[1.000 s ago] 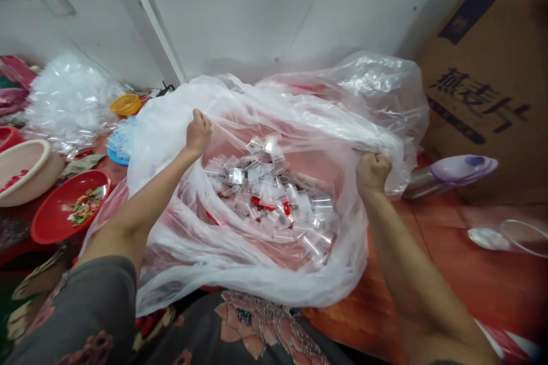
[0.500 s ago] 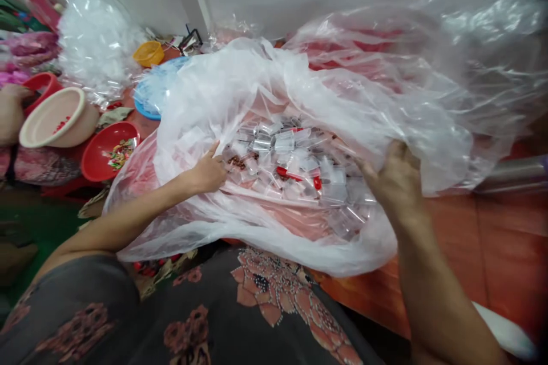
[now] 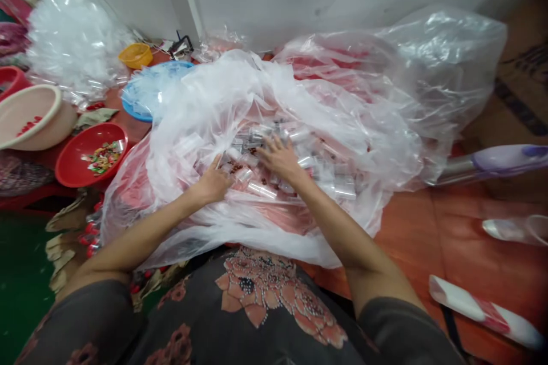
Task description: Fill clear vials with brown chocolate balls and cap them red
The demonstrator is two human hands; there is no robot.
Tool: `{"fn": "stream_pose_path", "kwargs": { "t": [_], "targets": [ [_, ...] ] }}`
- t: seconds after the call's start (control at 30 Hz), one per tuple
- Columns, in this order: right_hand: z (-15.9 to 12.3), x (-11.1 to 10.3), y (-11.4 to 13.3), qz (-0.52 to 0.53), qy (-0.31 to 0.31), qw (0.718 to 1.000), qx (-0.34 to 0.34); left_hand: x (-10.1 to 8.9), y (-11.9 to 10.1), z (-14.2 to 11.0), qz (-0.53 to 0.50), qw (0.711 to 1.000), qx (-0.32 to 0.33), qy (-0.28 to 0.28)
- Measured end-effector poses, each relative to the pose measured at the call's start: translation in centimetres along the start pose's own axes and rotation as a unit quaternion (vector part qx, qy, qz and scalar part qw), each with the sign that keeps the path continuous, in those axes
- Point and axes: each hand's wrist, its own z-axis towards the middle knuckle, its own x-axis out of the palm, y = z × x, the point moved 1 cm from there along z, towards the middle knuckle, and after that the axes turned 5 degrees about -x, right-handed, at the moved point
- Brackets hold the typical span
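Observation:
A large translucent plastic bag (image 3: 201,82) lies spread in front of me with its mouth gaping. Inside it are many clear plastic tube-like pieces (image 3: 262,189), with small brown bead-like bits among them. At the left of the opening, my left hand (image 3: 214,183) rests against the film and the pieces. One digit points up and away from the rest, while the other fingertips are partly hidden. Nothing shows in its grasp. My right hand (image 3: 280,159) lies palm down over the middle of the pieces, fingers spread and touching them.
To the left stand a red bowl (image 3: 71,157) of colourful bits, a cream basin (image 3: 53,100), a blue tray (image 3: 135,111) and a yellow basket (image 3: 136,57). A white pile of plastic (image 3: 77,40) rises behind. At right are a rolled packet (image 3: 483,308) and a cardboard box (image 3: 522,91).
My right hand has left the bag's right side and moved left onto the pieces, fingers spread. My left hand stays near the same spot. The view has shifted right.

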Motion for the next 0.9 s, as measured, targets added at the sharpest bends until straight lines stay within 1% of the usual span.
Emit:
{"fn": "stream_pose_path", "kwargs": {
  "t": [0.1,0.17,0.2,0.27,0.33,0.4,0.43,0.47,0.53,0.57,0.6,0.63,0.67,0.7,0.77,0.83,0.9],
  "targets": [
    [-2.1,-0.8,-3.9,-0.019,-0.006,0.993,0.119,0.3,-0.2,-0.2,-0.01,1.0,-0.006,-0.018],
    [-4.3,-1.3,-5.7,-0.016,0.013,0.982,0.19,-0.3,-0.6,-0.1,-0.016,1.0,-0.018,-0.004],
    [-5.4,-1.4,-6.2,-0.013,0.024,0.975,0.22,-0.9,-0.9,0.1,-0.016,0.999,-0.028,0.005],
    [-7.4,-1.7,-6.5,-0.012,0.039,0.965,0.258,-2.6,-1.6,0.9,-0.021,0.998,-0.051,0.014],
    [-8.9,-1.8,-6.2,-0.023,0.039,0.961,0.273,-4.5,-2.2,2.3,-0.04,0.997,-0.067,0.011],
    [-10.0,-1.7,-5.5,-0.041,0.029,0.96,0.276,-6.0,-2.5,4.4,-0.075,0.994,-0.084,0.012],
    [-10.4,-1.7,-5.1,-0.05,0.023,0.959,0.278,-6.4,-2.6,5.7,-0.099,0.991,-0.094,0.005],
    [-10.8,-1.6,-4.7,-0.059,0.017,0.958,0.282,-6.6,-2.5,7.0,-0.124,0.987,-0.102,-0.014],
    [-11.6,-1.5,-4.1,-0.071,0.008,0.953,0.294,-6.3,-2.4,9.6,-0.165,0.977,-0.108,-0.077],
    [-11.9,-1.4,-4.0,-0.075,0.006,0.952,0.298,-5.8,-2.4,10.7,-0.179,0.972,-0.108,-0.104],
    [-12.3,-1.5,-3.9,-0.078,0.005,0.95,0.302,-5.1,-2.4,11.6,-0.188,0.969,-0.107,-0.117],
    [-12.6,-1.6,-3.9,-0.078,0.008,0.95,0.304,-4.3,-2.6,12.2,-0.194,0.969,-0.102,-0.113],
    [-12.9,-1.7,-3.9,-0.075,0.014,0.949,0.306,-3.5,-3.0,12.4,-0.199,0.971,-0.093,-0.092],
    [-13.1,-2.0,-3.9,-0.07,0.024,0.948,0.309,-2.7,-3.6,12.4,-0.206,0.973,-0.077,-0.064],
    [-13.5,-2.7,-4.0,-0.063,0.041,0.946,0.315,-1.4,-5.1,11.3,-0.215,0.976,-0.026,-0.017],
    [-13.4,-3.5,-3.7,-0.067,0.031,0.948,0.309,-0.6,-6.8,9.5,-0.218,0.976,0.021,-0.004],
    [-12.7,-4.2,-3.2,-0.058,0.002,0.959,0.278,0.0,-8.3,7.5,-0.222,0.973,0.055,-0.011]
  ]
}}
